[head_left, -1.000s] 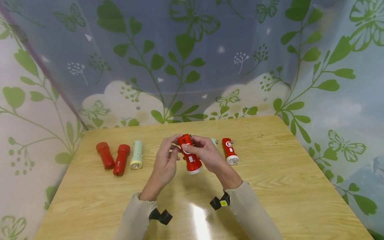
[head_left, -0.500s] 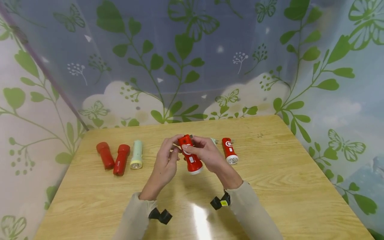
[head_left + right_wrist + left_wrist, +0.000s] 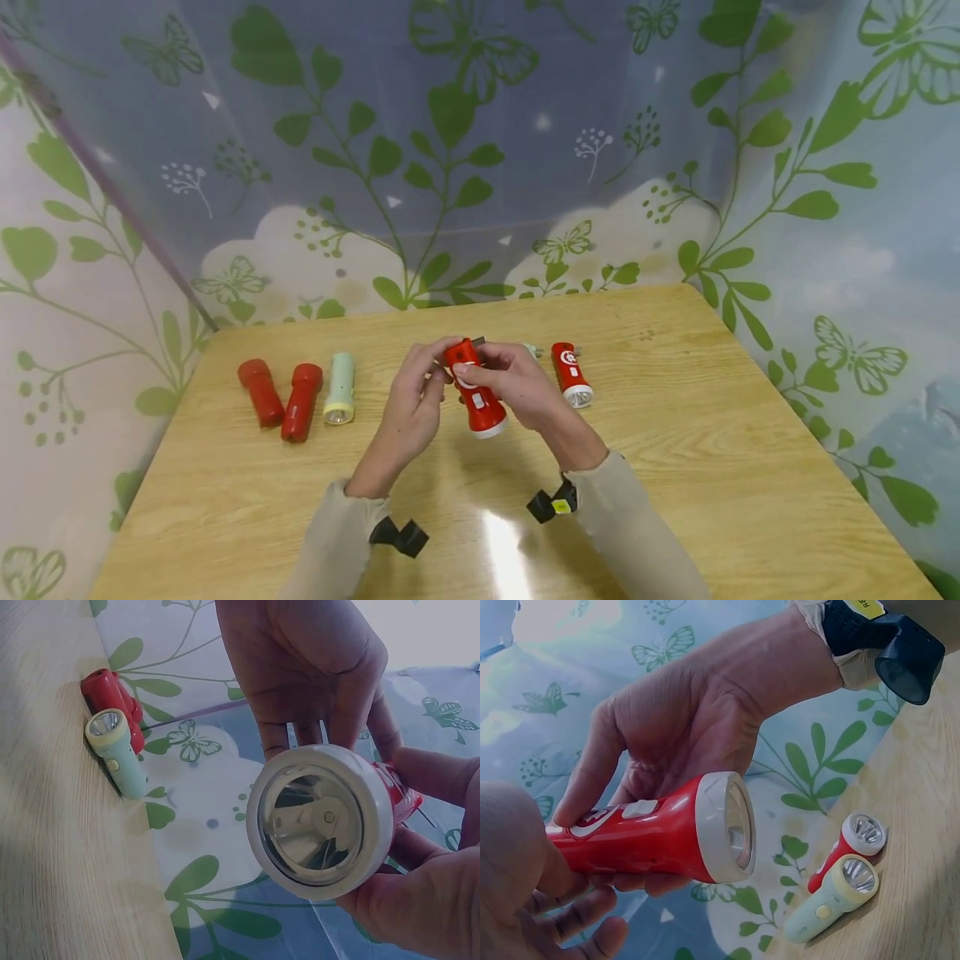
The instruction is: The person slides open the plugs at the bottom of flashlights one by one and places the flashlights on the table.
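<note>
A red flashlight [image 3: 486, 414] with a white lens ring is held above the table, its lens end towards me. My right hand [image 3: 525, 390] grips its body, the thumb lying on top near the white emblem. At the far end, my left hand [image 3: 411, 404] holds the tail between index finger and thumb, its other fingers looser. A small plug [image 3: 478, 341] sticks out beside the tail. The left wrist view shows the white switch [image 3: 640, 808] on the body. In the right wrist view the lens [image 3: 315, 821] faces the camera and looks unlit.
On the wooden table [image 3: 675, 467], two red flashlights [image 3: 261, 393] and a pale green flashlight [image 3: 341, 387] lie at left. Another red flashlight [image 3: 572, 375] lies right of my hands, beside a pale green one [image 3: 532, 350] mostly hidden by my right hand. Patterned curtains surround the table.
The head view has shifted slightly. The hands and the red flashlight hold nearly the same pose, and the plug by the tail stands out a little more.
</note>
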A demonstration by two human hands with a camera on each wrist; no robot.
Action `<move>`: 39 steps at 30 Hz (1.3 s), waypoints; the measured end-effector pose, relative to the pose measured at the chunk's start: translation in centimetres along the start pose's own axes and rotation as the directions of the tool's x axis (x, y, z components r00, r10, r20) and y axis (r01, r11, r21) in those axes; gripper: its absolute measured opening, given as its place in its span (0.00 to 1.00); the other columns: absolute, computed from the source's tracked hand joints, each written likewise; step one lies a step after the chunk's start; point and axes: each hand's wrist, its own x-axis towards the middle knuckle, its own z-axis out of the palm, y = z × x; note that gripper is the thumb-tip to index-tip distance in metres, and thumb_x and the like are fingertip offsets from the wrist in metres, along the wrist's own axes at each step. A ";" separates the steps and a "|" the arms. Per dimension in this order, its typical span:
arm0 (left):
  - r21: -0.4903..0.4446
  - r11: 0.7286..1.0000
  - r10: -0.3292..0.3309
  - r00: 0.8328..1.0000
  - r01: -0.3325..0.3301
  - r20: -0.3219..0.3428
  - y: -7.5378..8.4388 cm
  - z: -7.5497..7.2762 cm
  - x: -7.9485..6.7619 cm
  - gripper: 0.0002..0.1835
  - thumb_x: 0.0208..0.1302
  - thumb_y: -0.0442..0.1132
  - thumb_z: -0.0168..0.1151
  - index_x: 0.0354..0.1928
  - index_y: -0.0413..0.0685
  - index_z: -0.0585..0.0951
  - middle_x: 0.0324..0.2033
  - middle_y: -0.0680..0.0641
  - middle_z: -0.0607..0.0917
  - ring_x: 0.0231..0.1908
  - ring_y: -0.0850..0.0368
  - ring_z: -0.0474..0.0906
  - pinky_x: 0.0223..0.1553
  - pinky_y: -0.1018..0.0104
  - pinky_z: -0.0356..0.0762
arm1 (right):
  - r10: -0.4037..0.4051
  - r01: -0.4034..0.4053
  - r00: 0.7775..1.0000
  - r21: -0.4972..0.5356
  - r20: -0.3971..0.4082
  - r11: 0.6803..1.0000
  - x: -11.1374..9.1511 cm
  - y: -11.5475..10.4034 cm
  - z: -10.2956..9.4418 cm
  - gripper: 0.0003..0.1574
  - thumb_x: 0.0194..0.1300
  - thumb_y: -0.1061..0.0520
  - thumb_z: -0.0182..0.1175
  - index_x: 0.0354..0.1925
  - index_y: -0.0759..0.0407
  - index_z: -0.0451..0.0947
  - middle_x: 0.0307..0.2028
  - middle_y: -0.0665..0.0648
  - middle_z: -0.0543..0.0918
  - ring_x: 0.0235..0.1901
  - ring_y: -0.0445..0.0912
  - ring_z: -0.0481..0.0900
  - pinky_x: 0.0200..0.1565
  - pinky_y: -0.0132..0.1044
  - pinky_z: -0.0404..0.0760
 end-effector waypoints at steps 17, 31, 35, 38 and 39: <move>0.018 1.000 -0.008 1.000 0.008 0.018 -0.4 -0.1 -0.2 0.28 0.72 0.23 0.46 0.69 0.54 0.74 0.46 0.43 0.76 0.43 0.51 0.72 0.38 0.70 0.72 | 0.018 -0.018 1.000 -0.010 -0.009 1.000 0.2 0.0 0.1 0.24 0.71 0.59 0.60 0.61 0.69 0.76 0.44 0.51 0.85 0.43 0.44 0.83 0.45 0.38 0.84; -0.222 0.943 -0.279 0.953 0.249 -0.115 -1.6 1.5 -0.6 0.21 0.76 0.36 0.53 0.67 0.48 0.64 0.55 0.42 0.74 0.54 0.50 0.74 0.52 0.62 0.78 | 0.093 -0.097 0.989 -0.030 -0.115 0.995 1.5 -0.6 -0.8 0.23 0.71 0.55 0.62 0.61 0.61 0.78 0.50 0.56 0.83 0.46 0.47 0.81 0.47 0.41 0.85; -0.310 0.911 -0.313 0.945 0.273 -0.090 -1.9 2.5 -0.7 0.19 0.75 0.33 0.54 0.64 0.43 0.65 0.54 0.39 0.73 0.52 0.49 0.75 0.47 0.70 0.81 | 0.111 -0.115 0.983 -0.019 -0.147 0.993 2.1 -0.6 -1.0 0.23 0.71 0.53 0.63 0.61 0.59 0.78 0.54 0.56 0.81 0.48 0.48 0.80 0.49 0.41 0.84; -0.351 0.890 -0.336 0.939 0.290 -0.077 -2.3 3.2 -0.7 0.18 0.75 0.33 0.54 0.63 0.42 0.66 0.53 0.38 0.73 0.50 0.50 0.76 0.45 0.70 0.82 | 0.124 -0.127 0.980 -0.010 -0.156 0.992 2.6 -0.4 -1.2 0.23 0.72 0.53 0.62 0.62 0.59 0.78 0.58 0.57 0.80 0.52 0.49 0.79 0.52 0.43 0.83; -0.359 0.885 -0.342 0.937 0.295 -0.074 -2.3 3.3 -0.7 0.18 0.75 0.33 0.54 0.63 0.41 0.66 0.53 0.38 0.73 0.49 0.50 0.76 0.44 0.70 0.82 | 0.129 -0.132 0.979 -0.006 -0.158 0.991 2.7 -0.3 -1.2 0.24 0.72 0.53 0.62 0.62 0.58 0.77 0.59 0.57 0.79 0.53 0.49 0.78 0.54 0.45 0.83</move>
